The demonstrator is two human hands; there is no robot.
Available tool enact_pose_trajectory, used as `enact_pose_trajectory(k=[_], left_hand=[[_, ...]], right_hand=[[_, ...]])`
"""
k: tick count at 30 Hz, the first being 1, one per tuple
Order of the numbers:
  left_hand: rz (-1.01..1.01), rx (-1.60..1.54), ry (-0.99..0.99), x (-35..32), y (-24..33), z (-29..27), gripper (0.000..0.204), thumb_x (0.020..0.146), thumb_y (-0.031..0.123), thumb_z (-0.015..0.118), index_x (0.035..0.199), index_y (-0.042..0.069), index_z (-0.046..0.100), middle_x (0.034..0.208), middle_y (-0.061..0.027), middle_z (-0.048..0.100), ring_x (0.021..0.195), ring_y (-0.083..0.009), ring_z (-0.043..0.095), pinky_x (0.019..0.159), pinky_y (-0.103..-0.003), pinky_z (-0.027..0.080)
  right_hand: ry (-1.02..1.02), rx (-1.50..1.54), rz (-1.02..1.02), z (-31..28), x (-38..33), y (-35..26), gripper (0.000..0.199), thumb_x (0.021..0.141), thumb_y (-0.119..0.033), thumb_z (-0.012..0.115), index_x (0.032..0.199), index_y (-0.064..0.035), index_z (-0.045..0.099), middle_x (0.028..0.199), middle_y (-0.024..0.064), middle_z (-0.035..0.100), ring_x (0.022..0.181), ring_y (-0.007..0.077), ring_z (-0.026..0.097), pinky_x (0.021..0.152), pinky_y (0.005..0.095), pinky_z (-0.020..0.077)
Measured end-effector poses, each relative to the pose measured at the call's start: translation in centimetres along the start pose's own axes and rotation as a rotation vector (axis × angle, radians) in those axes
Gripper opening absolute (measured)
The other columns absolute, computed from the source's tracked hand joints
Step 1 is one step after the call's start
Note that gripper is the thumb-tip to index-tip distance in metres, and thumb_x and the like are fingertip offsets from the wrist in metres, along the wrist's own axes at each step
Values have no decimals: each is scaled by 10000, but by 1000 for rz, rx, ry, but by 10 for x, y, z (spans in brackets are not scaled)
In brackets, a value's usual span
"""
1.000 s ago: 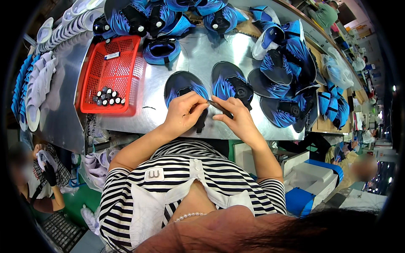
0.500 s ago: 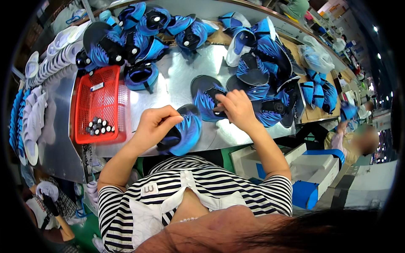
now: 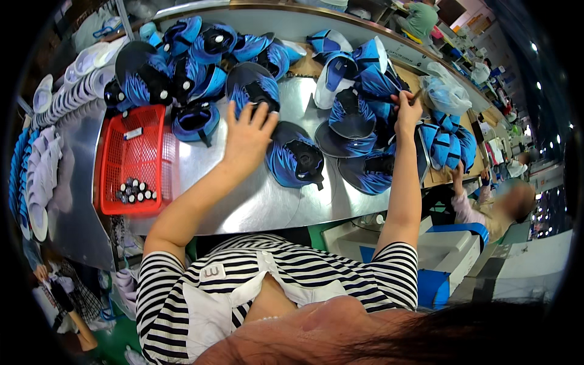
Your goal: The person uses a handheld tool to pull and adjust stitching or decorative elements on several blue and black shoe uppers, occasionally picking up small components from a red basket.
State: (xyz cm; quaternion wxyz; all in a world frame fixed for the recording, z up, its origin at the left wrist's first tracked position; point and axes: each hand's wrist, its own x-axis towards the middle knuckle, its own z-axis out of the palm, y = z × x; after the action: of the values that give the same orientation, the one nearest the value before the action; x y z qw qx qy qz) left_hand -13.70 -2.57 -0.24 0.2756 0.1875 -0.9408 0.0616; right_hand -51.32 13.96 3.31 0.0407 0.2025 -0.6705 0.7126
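Observation:
My left hand (image 3: 248,135) has its fingers spread at the heel end of a blue-and-black shoe upper (image 3: 250,83), which carries a small white-topped piece. Just to the right of that hand another blue-and-black shoe upper (image 3: 296,157) lies on the metal table, untouched. My right hand (image 3: 407,114) reaches to the far side of the right-hand pile, with thumb and fingers pinched at the dark edge of a shoe upper there; the fingers partly hide it. Nearer in the same pile sits a shoe upper (image 3: 368,171) beside my right forearm.
A red mesh basket (image 3: 159,152) at the left holds several small black-and-white pieces (image 3: 135,191). More shoe uppers (image 3: 143,73) are heaped behind it. White shoe parts (image 3: 73,100) stand in rows farther left. A plastic bag (image 3: 447,94) and a co-worker (image 3: 486,210) are at the right.
My left hand has gone away from me, and the shoe upper near it now lies at the far pile. My right hand has left the middle shoe upper and moved to the right-hand pile.

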Motion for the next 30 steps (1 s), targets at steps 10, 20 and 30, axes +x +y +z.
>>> enact_pose_trajectory(k=[10, 20, 30], left_hand=[[-44, -59, -92, -20, -27, 41, 666, 693, 289, 788, 1289, 164, 518, 1339, -116, 493, 1150, -296, 514, 1043, -580, 291], [-401, 12, 5, 75, -104, 134, 328, 843, 121, 553, 1157, 214, 558, 1040, -121, 563, 1023, -314, 592, 864, -519, 427], [-25, -200, -150, 29, -12, 2, 641, 745, 255, 750, 1308, 149, 463, 1208, -180, 543, 871, -345, 644, 685, -428, 526]], right_hand=[[-238, 23, -305, -8, -97, -103, 115, 938, -92, 603, 1002, 2, 623, 849, 61, 666, 760, 92, 601, 670, 221, 433], [-355, -124, -294, -28, -140, -125, 43, 922, -11, 580, 961, -1, 592, 931, 46, 612, 758, 100, 595, 701, 208, 436], [-368, -196, -328, -63, -157, -123, 63, 923, 28, 552, 976, 8, 579, 968, 49, 569, 786, 112, 571, 729, 219, 451]])
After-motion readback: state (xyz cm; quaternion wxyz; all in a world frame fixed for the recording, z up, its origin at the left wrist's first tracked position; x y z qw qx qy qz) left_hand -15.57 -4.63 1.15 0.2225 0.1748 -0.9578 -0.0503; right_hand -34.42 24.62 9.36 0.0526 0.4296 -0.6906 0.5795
